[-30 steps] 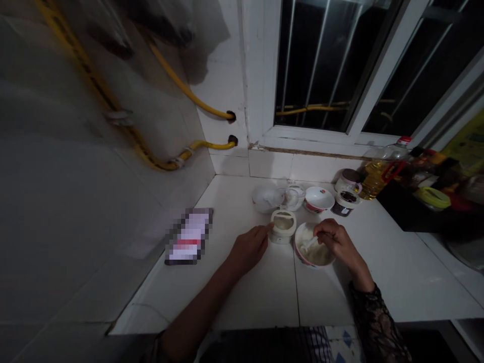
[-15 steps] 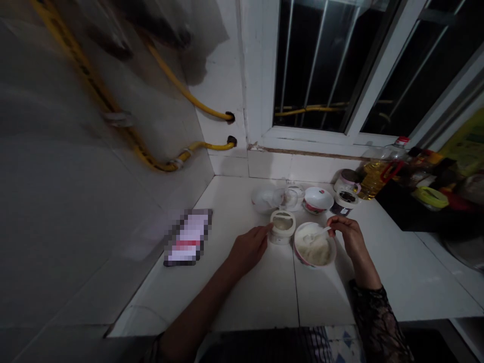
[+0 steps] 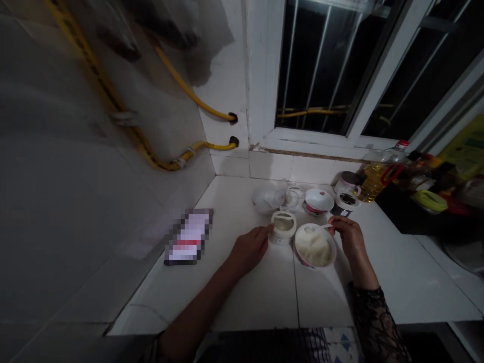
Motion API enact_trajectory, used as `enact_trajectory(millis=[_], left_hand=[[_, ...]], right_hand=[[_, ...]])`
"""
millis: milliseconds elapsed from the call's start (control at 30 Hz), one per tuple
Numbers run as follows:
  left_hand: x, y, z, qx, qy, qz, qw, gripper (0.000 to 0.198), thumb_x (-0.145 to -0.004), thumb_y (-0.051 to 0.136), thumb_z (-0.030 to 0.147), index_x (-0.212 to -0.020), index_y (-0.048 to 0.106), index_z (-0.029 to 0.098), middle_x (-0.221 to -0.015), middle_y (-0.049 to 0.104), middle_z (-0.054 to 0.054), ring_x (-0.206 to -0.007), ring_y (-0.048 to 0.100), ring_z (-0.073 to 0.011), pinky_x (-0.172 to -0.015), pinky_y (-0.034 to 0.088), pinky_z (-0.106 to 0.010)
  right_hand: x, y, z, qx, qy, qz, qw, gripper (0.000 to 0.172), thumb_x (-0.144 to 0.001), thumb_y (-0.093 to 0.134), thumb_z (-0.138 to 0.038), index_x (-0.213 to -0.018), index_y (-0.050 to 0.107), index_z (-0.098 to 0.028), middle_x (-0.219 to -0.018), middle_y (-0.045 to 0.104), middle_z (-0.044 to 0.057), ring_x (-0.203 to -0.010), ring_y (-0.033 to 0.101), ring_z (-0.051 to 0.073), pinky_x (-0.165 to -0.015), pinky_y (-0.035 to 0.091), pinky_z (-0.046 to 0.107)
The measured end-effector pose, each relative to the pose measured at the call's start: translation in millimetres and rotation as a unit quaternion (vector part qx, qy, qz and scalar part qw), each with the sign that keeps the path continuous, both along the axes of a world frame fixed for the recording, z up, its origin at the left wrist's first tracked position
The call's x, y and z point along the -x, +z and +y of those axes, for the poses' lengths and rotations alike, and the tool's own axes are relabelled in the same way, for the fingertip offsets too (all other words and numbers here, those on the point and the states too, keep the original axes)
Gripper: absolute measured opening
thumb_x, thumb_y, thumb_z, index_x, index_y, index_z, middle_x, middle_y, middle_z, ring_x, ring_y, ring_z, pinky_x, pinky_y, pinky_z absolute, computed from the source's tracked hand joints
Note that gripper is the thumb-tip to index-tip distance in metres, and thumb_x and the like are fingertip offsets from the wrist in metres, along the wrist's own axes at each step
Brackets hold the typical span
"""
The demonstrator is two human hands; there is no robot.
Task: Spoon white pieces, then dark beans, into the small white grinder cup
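The person's right hand [image 3: 347,237] pinches a white spoon [image 3: 324,226] at the far rim of a bowl [image 3: 300,258] of pale powder [image 3: 316,248] on the counter [image 3: 260,302], while the left hand [image 3: 249,249] touches a small jar [image 3: 282,240] just beside it, whether gripping one cannot tell.

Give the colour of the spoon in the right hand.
The spoon in the right hand looks white, in the head view.

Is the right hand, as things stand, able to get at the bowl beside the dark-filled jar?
Probably yes: the bowl is close beyond the right hand, and nothing seems to stand between them, though that hand holds a white spoon.
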State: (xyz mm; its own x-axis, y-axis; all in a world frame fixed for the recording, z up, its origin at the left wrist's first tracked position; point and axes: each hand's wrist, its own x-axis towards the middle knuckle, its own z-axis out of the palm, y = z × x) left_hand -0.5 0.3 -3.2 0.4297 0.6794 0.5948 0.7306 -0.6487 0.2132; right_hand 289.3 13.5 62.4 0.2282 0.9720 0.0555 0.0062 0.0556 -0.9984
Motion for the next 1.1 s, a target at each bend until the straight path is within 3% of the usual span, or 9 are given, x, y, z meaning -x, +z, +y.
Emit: enact_trajectory(millis=[167,300,367,467,533,733,800,1000,1100], left_hand=[[0.5,-1.9,1.4,0.006,0.001,-0.003,1.000,0.038,-0.093,0.040,0.014,-0.128,0.052,0.019,-0.105,0.071,-0.008,-0.087,0.070,-0.0155,-0.068,0.057,-0.024],[0.2,-1.6,1.3,0.010,0.004,0.003,1.000,0.039,-0.093,0.040,0.013,-0.129,0.051,0.019,-0.101,0.071,-0.007,-0.086,0.070,-0.0157,-0.068,0.057,-0.024],[0.2,-1.0,0.6,0.010,0.005,0.005,1.000,0.039,-0.093,0.040,0.013,-0.129,0.051,0.019,-0.101,0.071,-0.007,-0.087,0.070,-0.0160,-0.069,0.057,-0.024],[0.7,-0.5,-0.1,0.017,0.006,0.007,1.000,0.039,-0.093,0.040,0.013,-0.130,0.051,0.019,-0.105,0.071,-0.008,-0.089,0.069,-0.0165,-0.070,0.057,-0.025],[1.1,-0.7,0.0,0.027,0.010,0.013,1.000,0.040,-0.092,0.041,0.012,-0.131,0.050,0.019,-0.106,0.071,-0.008,-0.089,0.069,-0.0164,-0.070,0.057,-0.025],[1.1,-2.2,0.9,0.042,0.008,0.012,0.999,0.043,-0.091,0.041,0.013,-0.133,0.048,0.020,-0.108,0.070,-0.008,-0.090,0.069,-0.0166,-0.071,0.057,-0.026],[1.0,-2.3,0.6,0.046,0.005,0.006,0.999,0.043,-0.092,0.040,0.013,-0.134,0.047,0.021,-0.108,0.070,-0.008,-0.092,0.069,-0.0166,-0.073,0.057,-0.026],[1.2,-1.7,-0.1,0.030,-0.005,-0.002,1.000,0.042,-0.093,0.039,0.014,-0.133,0.047,0.019,-0.104,0.070,-0.008,-0.090,0.069,-0.0165,-0.071,0.057,-0.026],[1.2,-0.7,-0.2,0.028,0.000,-0.001,1.000,0.041,-0.093,0.038,0.014,-0.132,0.048,0.020,-0.107,0.070,-0.008,-0.091,0.069,-0.0162,-0.072,0.057,-0.025]], right_hand=[[25.6,2.1,2.5,-0.051,-0.003,0.008,0.999,0.010,-0.060,0.065,-0.029,-0.063,0.066,-0.019,-0.048,0.059,-0.001,-0.049,0.050,0.014,-0.055,0.041,0.028],[46.0,2.4,-4.5,-0.180,-0.002,-0.149,0.972,0.012,-0.080,0.058,-0.030,-0.077,0.066,-0.021,-0.061,0.065,0.001,-0.061,0.058,0.018,-0.064,0.045,0.032],[51.6,2.7,-9.4,-0.294,0.037,-0.294,0.909,0.013,-0.085,0.052,-0.021,-0.083,0.065,-0.022,-0.070,0.069,0.002,-0.069,0.060,0.019,-0.075,0.046,0.037],[53.8,4.5,-15.1,-0.433,0.110,-0.451,0.772,0.027,-0.082,0.046,-0.006,-0.093,0.065,-0.022,-0.081,0.072,0.003,-0.074,0.061,0.019,-0.090,0.041,0.043],[51.6,6.3,-17.3,-0.470,0.103,-0.479,0.734,0.032,-0.081,0.044,-0.003,-0.098,0.063,-0.022,-0.084,0.072,0.003,-0.075,0.061,0.019,-0.092,0.041,0.044],[23.7,8.4,-20.5,-0.433,-0.028,-0.403,0.806,0.019,-0.087,0.050,-0.010,-0.090,0.062,-0.024,-0.069,0.066,0.000,-0.070,0.061,0.020,-0.082,0.046,0.041],[9.6,8.9,-21.2,-0.424,-0.059,-0.400,0.810,0.017,-0.087,0.051,-0.011,-0.086,0.061,-0.025,-0.064,0.063,-0.001,-0.068,0.060,0.020,-0.079,0.046,0.040],[-12.7,13.7,-22.9,-0.431,-0.043,-0.536,0.725,0.017,-0.081,0.051,-0.008,-0.078,0.060,-0.022,-0.062,0.062,-0.001,-0.060,0.054,0.017,-0.078,0.042,0.038],[-6.7,11.9,-23.3,-0.401,0.005,-0.584,0.706,0.017,-0.079,0.050,-0.009,-0.076,0.061,-0.021,-0.060,0.063,0.000,-0.060,0.053,0.018,-0.080,0.039,0.040]])
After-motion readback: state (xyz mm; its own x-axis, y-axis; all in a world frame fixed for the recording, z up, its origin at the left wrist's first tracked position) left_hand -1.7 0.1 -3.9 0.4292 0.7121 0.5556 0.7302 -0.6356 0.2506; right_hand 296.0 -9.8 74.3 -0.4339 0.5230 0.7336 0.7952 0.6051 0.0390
